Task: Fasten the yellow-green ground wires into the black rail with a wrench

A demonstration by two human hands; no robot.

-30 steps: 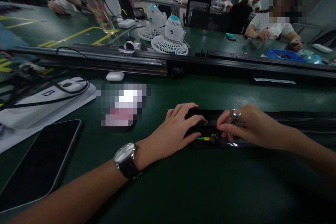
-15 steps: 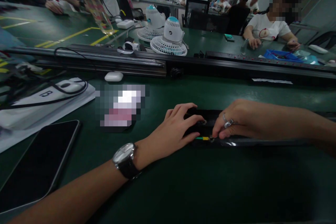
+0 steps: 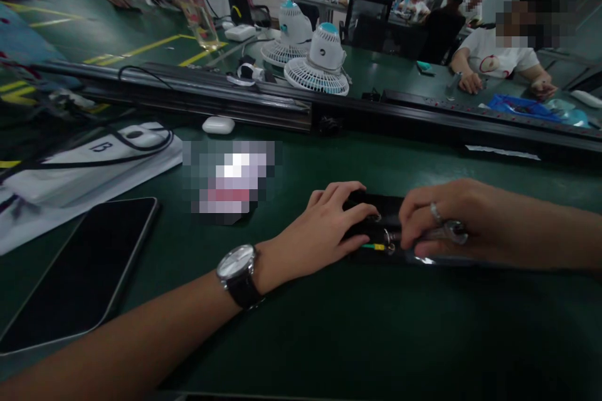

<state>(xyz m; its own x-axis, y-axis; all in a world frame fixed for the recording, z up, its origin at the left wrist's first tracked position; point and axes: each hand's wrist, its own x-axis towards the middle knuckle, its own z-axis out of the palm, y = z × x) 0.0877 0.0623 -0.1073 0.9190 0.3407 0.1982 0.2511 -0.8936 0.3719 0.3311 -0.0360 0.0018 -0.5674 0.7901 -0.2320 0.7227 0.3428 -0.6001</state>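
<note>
Grips a small silvery wrench (image 3: 455, 232) in the right hand (image 3: 470, 210), with curled fingers pointing left; too dark at the fingertips to tell whether anything else is pinched there. Rests the left hand (image 3: 324, 225), loose and spread, over the left end of a black bar (image 3: 383, 202), with the index fingertip at a small metal ring (image 3: 377, 217) and the thumb beside a green wire with a yellow sleeve (image 3: 379, 247). Has the bar lying left to right on the green table (image 3: 357, 326), partly hidden beneath both hands. Wears a watch (image 3: 237, 261) on the left wrist. Has a dark phone (image 3: 89, 263) at near left, a white device marked B (image 3: 94, 150) just beyond it, and a small white case (image 3: 219, 124) farther off. Faces two white fans (image 3: 323, 53) at far centre and a seated person in a white shirt (image 3: 501, 53) at far right.
</note>
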